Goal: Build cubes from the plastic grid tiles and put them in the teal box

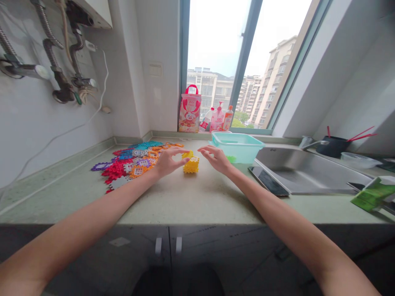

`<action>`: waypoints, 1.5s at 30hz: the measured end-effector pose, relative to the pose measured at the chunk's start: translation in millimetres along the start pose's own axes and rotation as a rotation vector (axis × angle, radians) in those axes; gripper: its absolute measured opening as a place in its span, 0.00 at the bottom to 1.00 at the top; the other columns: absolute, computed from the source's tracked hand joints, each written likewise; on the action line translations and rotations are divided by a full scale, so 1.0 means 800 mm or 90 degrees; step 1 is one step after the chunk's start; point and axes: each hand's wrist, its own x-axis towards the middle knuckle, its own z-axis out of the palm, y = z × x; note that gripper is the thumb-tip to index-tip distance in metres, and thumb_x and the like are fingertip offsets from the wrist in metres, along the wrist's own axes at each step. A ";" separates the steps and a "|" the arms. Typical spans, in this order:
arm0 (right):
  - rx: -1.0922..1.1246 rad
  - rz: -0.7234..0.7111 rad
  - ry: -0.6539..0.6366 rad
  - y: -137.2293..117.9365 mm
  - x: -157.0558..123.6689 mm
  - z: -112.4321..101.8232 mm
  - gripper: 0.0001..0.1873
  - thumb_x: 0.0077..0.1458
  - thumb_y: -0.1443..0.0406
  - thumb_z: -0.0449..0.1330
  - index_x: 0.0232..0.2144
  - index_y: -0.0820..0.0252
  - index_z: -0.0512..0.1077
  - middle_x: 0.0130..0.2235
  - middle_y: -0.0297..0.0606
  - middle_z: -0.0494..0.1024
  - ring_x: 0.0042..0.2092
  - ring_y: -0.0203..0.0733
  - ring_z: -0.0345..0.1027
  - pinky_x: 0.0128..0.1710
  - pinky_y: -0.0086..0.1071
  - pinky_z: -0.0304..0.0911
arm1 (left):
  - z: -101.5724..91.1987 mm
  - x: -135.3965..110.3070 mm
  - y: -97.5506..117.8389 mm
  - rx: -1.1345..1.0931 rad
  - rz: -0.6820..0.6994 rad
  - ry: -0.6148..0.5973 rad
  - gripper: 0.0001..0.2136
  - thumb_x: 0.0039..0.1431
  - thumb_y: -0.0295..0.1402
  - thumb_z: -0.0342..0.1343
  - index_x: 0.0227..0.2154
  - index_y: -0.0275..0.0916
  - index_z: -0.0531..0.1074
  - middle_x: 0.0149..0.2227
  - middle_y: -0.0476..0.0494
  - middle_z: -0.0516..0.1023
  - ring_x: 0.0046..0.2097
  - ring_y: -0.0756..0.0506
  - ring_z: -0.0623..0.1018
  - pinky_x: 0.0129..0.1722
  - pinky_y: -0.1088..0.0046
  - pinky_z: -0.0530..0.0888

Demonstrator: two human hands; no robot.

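A small yellow cube (191, 164) made of interlocking plastic tiles sits on the pale green counter (185, 197). My left hand (168, 161) rests just left of it, fingers curled toward it, thumb near its side. My right hand (216, 158) hovers just right of the cube with fingers spread, holding nothing. A pile of several loose coloured tiles (132, 164) in red, orange, purple and teal lies left of my left hand.
A teal plastic tub (237, 146) stands behind the right hand. A steel sink (302, 170) with a phone (268, 181) at its edge lies to the right. Bottles (217, 119) and a pink bag (189, 111) sit on the windowsill. A green carton (373, 193) lies far right.
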 end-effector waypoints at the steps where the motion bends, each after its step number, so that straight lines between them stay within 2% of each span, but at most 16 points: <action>1: 0.004 -0.002 0.001 0.000 -0.001 0.002 0.24 0.72 0.49 0.54 0.47 0.56 0.83 0.49 0.43 0.84 0.50 0.46 0.77 0.49 0.38 0.72 | 0.002 0.001 0.000 0.004 0.010 -0.007 0.17 0.62 0.48 0.64 0.48 0.45 0.84 0.50 0.42 0.86 0.53 0.39 0.82 0.57 0.57 0.76; 3: 0.010 -0.005 0.001 0.000 -0.003 0.006 0.24 0.72 0.48 0.53 0.47 0.55 0.83 0.48 0.43 0.84 0.50 0.45 0.77 0.50 0.38 0.72 | 0.005 0.005 0.001 0.015 0.030 -0.021 0.17 0.64 0.48 0.63 0.49 0.45 0.83 0.50 0.42 0.85 0.54 0.38 0.81 0.60 0.55 0.74; 8: 0.000 -0.003 0.021 -0.007 0.000 0.009 0.26 0.73 0.47 0.51 0.48 0.54 0.82 0.48 0.42 0.84 0.51 0.45 0.76 0.50 0.37 0.73 | 0.009 0.016 0.004 0.033 0.061 -0.070 0.19 0.67 0.52 0.60 0.50 0.45 0.82 0.52 0.42 0.84 0.55 0.38 0.80 0.61 0.55 0.73; 16: -0.034 0.004 0.047 -0.010 0.003 0.006 0.28 0.74 0.45 0.48 0.46 0.53 0.83 0.48 0.42 0.84 0.52 0.46 0.75 0.50 0.37 0.73 | 0.017 0.016 -0.008 0.080 0.080 -0.149 0.22 0.71 0.54 0.53 0.51 0.46 0.82 0.53 0.41 0.84 0.58 0.37 0.78 0.63 0.54 0.70; 20: -0.036 0.006 0.050 -0.007 0.001 0.004 0.28 0.74 0.46 0.49 0.47 0.53 0.83 0.48 0.42 0.84 0.52 0.46 0.75 0.50 0.37 0.73 | 0.015 0.014 -0.007 0.068 0.062 -0.128 0.25 0.70 0.56 0.52 0.56 0.45 0.79 0.56 0.40 0.82 0.60 0.37 0.77 0.65 0.54 0.69; 23: -0.031 0.013 0.036 -0.004 0.000 0.004 0.26 0.74 0.47 0.50 0.49 0.52 0.82 0.50 0.42 0.83 0.53 0.46 0.75 0.52 0.38 0.73 | 0.010 0.012 -0.012 0.058 0.052 -0.087 0.28 0.72 0.57 0.48 0.60 0.43 0.76 0.61 0.38 0.79 0.64 0.38 0.74 0.67 0.54 0.66; 26: -0.019 0.019 -0.001 0.001 -0.003 0.007 0.23 0.71 0.48 0.55 0.56 0.51 0.78 0.55 0.43 0.81 0.55 0.48 0.75 0.53 0.41 0.72 | 0.009 0.008 -0.023 0.061 0.011 -0.059 0.31 0.73 0.59 0.42 0.61 0.41 0.75 0.62 0.37 0.77 0.65 0.38 0.73 0.69 0.54 0.65; 27: -0.014 0.022 -0.022 0.003 -0.004 0.009 0.25 0.69 0.47 0.59 0.60 0.51 0.75 0.58 0.44 0.79 0.57 0.49 0.74 0.54 0.42 0.72 | 0.009 0.006 -0.028 0.059 -0.007 -0.056 0.33 0.73 0.59 0.40 0.61 0.40 0.75 0.62 0.36 0.77 0.66 0.38 0.73 0.69 0.54 0.65; 31: -0.017 0.026 -0.125 0.005 -0.010 0.017 0.44 0.57 0.47 0.70 0.71 0.48 0.62 0.67 0.48 0.69 0.62 0.54 0.71 0.62 0.50 0.67 | 0.011 0.000 -0.039 0.044 -0.068 -0.047 0.37 0.73 0.62 0.34 0.60 0.38 0.75 0.63 0.34 0.76 0.67 0.37 0.72 0.70 0.53 0.63; 34: -0.071 -0.007 -0.189 -0.007 -0.005 0.012 0.50 0.52 0.49 0.74 0.72 0.46 0.60 0.69 0.48 0.67 0.64 0.56 0.69 0.67 0.51 0.62 | 0.012 -0.001 -0.042 0.034 -0.086 -0.043 0.38 0.72 0.63 0.32 0.60 0.39 0.75 0.63 0.36 0.77 0.66 0.38 0.72 0.70 0.54 0.64; 40: -0.197 -0.117 -0.278 -0.042 0.031 -0.001 0.40 0.51 0.52 0.74 0.66 0.42 0.70 0.65 0.43 0.71 0.61 0.57 0.72 0.64 0.49 0.64 | 0.008 -0.002 -0.056 -0.017 -0.127 -0.011 0.39 0.71 0.64 0.30 0.61 0.41 0.73 0.63 0.37 0.76 0.65 0.39 0.73 0.68 0.56 0.67; 45: -0.210 -0.110 -0.349 -0.038 0.038 0.021 0.36 0.51 0.52 0.74 0.62 0.43 0.73 0.57 0.41 0.78 0.51 0.53 0.77 0.55 0.43 0.69 | 0.007 -0.003 -0.062 -0.046 -0.158 0.012 0.38 0.73 0.62 0.30 0.62 0.42 0.73 0.63 0.38 0.76 0.65 0.39 0.74 0.67 0.58 0.68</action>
